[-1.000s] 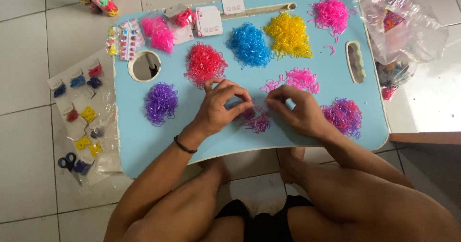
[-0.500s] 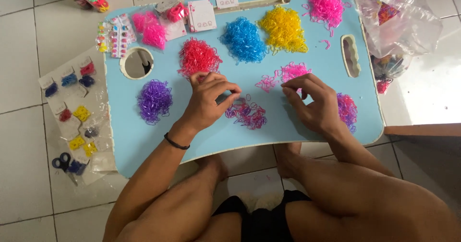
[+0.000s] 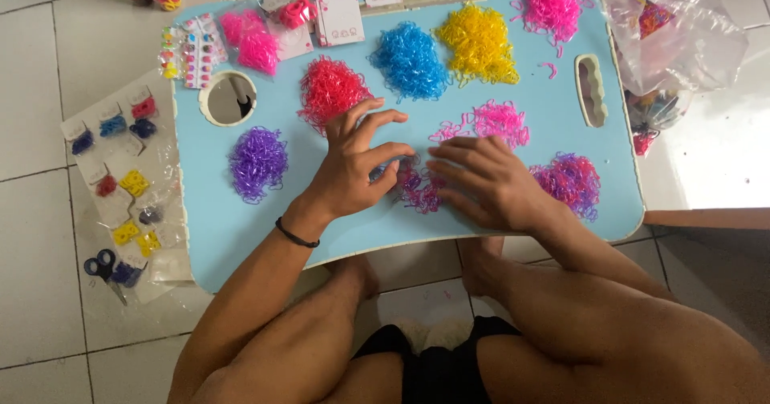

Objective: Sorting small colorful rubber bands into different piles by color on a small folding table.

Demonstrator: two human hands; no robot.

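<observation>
Both hands are flat on the light blue lap table (image 3: 241, 220), fingers spread. Left hand (image 3: 357, 167) and right hand (image 3: 485, 183) sit either side of a mixed pink-purple band pile (image 3: 417, 187), fingertips touching it, nothing pinched.

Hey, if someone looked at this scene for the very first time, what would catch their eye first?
Probably the bright heaps of tiny elastic bands on the light blue lap table: a blue heap and a yellow heap along the far side, a red heap and a purple heap further left. At the middle, the left hand and right hand rest over a small mixed pile.
</observation>
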